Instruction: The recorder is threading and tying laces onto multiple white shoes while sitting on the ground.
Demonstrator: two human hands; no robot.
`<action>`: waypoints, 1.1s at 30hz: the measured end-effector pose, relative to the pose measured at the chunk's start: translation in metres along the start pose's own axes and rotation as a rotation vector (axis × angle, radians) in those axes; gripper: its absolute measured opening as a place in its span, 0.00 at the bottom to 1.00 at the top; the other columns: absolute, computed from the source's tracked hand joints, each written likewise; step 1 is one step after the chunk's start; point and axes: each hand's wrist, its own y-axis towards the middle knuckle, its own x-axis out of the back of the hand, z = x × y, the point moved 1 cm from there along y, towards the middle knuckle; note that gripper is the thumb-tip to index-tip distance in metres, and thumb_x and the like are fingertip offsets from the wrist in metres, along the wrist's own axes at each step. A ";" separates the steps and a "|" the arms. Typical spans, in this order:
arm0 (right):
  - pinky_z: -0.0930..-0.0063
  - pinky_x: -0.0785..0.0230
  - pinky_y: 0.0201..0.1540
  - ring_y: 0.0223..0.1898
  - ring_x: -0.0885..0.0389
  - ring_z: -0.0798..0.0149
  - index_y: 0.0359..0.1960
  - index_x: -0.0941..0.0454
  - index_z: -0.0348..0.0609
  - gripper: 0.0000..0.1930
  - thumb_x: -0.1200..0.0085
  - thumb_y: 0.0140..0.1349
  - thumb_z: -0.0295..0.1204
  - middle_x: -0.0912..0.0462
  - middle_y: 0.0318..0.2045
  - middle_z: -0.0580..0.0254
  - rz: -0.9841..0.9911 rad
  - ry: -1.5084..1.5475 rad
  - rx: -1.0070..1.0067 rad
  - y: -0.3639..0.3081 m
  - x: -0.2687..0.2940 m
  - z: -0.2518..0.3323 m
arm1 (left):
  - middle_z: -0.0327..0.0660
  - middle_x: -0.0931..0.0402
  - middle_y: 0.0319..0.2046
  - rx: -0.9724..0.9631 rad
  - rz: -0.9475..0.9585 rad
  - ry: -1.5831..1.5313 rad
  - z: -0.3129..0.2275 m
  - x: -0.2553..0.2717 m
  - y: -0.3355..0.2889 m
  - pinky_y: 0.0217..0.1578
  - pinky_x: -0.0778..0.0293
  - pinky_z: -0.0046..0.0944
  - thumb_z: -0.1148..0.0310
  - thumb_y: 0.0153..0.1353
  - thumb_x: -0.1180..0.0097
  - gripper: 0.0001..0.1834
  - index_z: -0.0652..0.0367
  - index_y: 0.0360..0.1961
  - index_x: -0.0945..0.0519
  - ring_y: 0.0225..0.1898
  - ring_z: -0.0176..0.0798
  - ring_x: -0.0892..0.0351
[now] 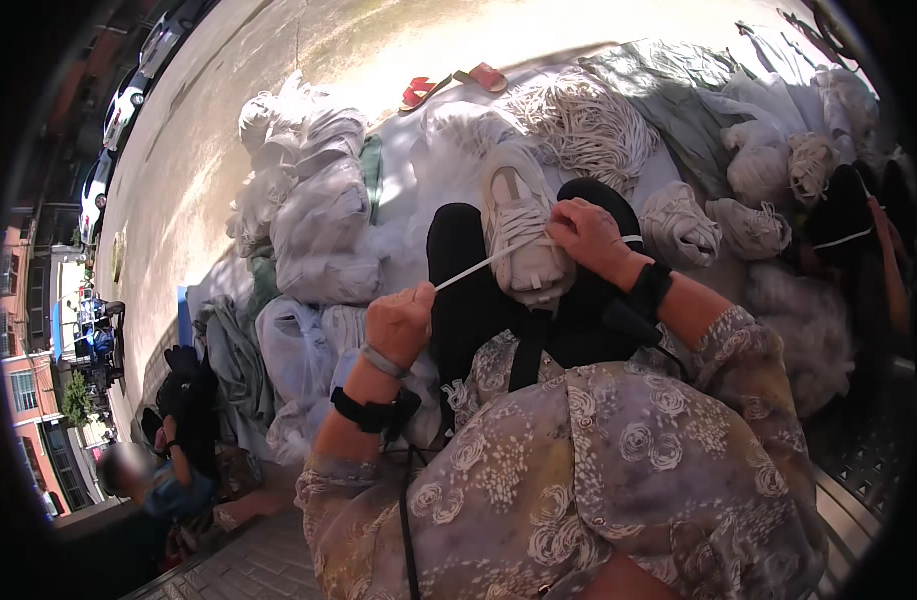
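Observation:
A white lace-up sneaker [531, 270] rests on my lap between my dark-trousered knees, its toe pointing away from me. From its lacing a white shoelace [475, 269] runs taut down to the left, into my left hand [398, 325], which is closed around its end. My right hand [590, 238] lies at the right side of the lacing, with bent fingers closed on the lace there. Another white lace end shows just past that hand, over my right knee. My right fingertips partly hide the lacing.
Bundled white shoelaces [588, 120] lie ahead, near red sandals [425, 92]. White plastic bags [323, 230] are stacked at left. More white sneakers [681, 222] sit at right. A person [178, 480] sits at lower left; another person's dark knees [846, 215] show at far right.

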 end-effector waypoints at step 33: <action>0.78 0.34 0.32 0.24 0.26 0.71 0.39 0.25 0.38 0.14 0.55 0.64 0.36 0.25 0.21 0.63 0.606 0.639 0.004 0.030 0.013 0.086 | 0.34 0.37 0.15 -0.417 -0.298 0.010 -0.026 0.077 0.075 0.18 0.40 0.35 0.74 0.48 0.43 0.10 0.58 0.34 0.23 0.17 0.34 0.33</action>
